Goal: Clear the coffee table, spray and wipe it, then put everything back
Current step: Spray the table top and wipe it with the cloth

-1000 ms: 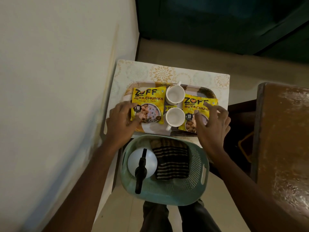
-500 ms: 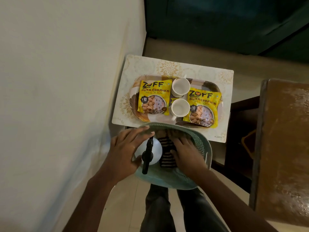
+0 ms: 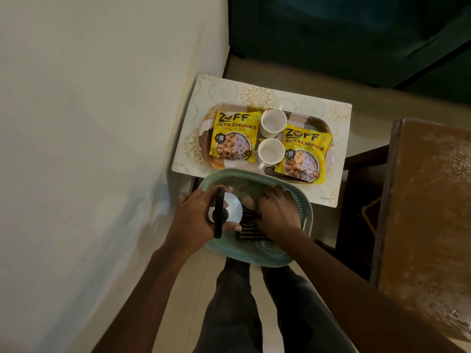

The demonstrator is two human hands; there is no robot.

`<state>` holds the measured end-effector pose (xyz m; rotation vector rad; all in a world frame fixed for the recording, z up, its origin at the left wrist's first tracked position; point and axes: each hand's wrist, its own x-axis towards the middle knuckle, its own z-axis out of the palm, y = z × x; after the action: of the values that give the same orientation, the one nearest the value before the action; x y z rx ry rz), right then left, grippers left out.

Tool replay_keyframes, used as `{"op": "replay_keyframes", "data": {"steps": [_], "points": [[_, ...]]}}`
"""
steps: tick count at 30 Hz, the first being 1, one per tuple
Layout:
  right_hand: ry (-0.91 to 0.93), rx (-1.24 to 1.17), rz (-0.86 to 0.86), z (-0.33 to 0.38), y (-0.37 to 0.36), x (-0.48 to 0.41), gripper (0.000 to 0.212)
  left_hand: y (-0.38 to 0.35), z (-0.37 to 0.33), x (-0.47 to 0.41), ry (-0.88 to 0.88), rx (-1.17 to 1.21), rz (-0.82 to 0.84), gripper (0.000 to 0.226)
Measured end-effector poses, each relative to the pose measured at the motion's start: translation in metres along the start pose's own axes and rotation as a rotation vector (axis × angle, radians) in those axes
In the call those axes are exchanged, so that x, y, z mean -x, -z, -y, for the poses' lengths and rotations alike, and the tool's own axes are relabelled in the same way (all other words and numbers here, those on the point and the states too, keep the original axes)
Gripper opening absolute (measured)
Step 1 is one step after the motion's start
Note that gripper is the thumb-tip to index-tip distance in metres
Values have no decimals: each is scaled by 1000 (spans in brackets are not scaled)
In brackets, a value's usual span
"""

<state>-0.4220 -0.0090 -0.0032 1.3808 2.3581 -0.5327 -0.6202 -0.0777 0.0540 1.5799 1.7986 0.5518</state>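
Note:
A small table (image 3: 224, 90) with a floral mat carries a patterned tray (image 3: 319, 123). On the tray lie two yellow soya chunk packets (image 3: 235, 137) (image 3: 304, 154) and two white cups (image 3: 273, 121) (image 3: 270, 152). In front of it a green basket (image 3: 304, 225) holds a white spray bottle (image 3: 233, 208) with a black trigger and a dark striped cloth (image 3: 248, 231). My left hand (image 3: 196, 220) wraps around the spray bottle. My right hand (image 3: 276, 215) presses down on the cloth with fingers curled into it.
A pale wall (image 3: 89, 149) runs close along the left. A brown wooden surface (image 3: 430, 205) stands at the right, with dark furniture (image 3: 356, 34) behind the table. My legs (image 3: 267, 307) show below the basket on a tiled floor.
Both hands left the tray and dropped into the basket. The left hand closed around the spray bottle and the right hand settled on the cloth.

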Motion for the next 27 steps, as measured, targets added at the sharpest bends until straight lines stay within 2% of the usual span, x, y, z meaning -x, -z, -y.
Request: {"op": "replay_keyframes", "data": {"steps": [3, 5, 6, 9, 12, 16, 18, 23, 25, 27], "points": [[79, -19, 8, -5, 5, 11, 40, 0, -11, 2, 46, 46, -19, 79], [74, -188, 27, -9, 14, 23, 39, 2, -21, 5, 72, 85, -41, 73], [51, -332, 49, -11, 21, 29, 36, 3, -27, 7, 83, 106, -52, 73], [-111, -829, 15, -18, 51, 52, 7, 13, -51, 14, 95, 164, -109, 76], [-347, -1280, -51, -24, 84, 73, 24, 26, -77, 23, 71, 274, -157, 74], [-448, -1728, -61, -37, 123, 107, 39, 34, -117, 39, 53, 294, -221, 71], [-497, -1841, -30, -41, 142, 129, 40, 34, -141, 52, 36, 269, -263, 74], [-521, -2037, 103, -49, 167, 177, 20, 30, -187, 85, 15, 327, -305, 70], [-492, -2024, 86, -52, 169, 194, 21, 28, -203, 99, 66, 391, -289, 65], [-478, -1895, 5, -55, 166, 207, 19, 23, -213, 111, 93, 433, -287, 56]]}}
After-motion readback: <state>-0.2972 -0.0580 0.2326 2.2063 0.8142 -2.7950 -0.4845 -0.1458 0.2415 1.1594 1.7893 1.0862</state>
